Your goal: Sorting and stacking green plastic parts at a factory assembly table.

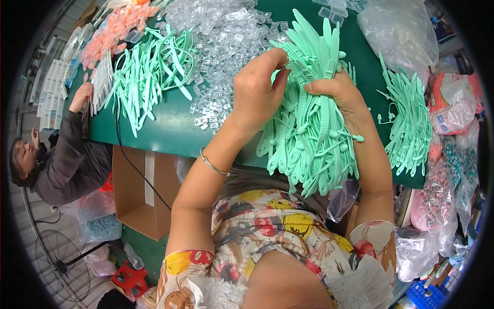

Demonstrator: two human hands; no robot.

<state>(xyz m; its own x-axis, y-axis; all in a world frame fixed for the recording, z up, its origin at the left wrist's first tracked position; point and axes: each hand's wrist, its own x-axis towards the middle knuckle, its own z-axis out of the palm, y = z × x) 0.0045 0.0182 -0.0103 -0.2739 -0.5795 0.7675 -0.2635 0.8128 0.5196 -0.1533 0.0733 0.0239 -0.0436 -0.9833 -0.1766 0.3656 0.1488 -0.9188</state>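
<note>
A thick bundle of mint green ridged plastic straps [309, 139] hangs over the front edge of the green table. My right hand [342, 95] is wrapped round its upper right side, thumb across the front. At the bundle's upper left, my left hand [257, 85] is closed in a pinch, thumb and forefinger together against the straps. What lies between those fingertips is too small to make out. Left of the bundle spreads a big heap of small clear plastic buckles [218, 38]. More loose green straps [152, 72] lie farther left, and another pile of green straps [409, 118] lies at the right.
At the far left a co-worker's hand [82, 98] reaches to the table [177, 121] beside orange pieces [116, 31]. A cardboard box [136, 190] stands below the edge. A clear plastic bag [396, 33] lies at the back right; bagged goods [455, 103] crowd the right side.
</note>
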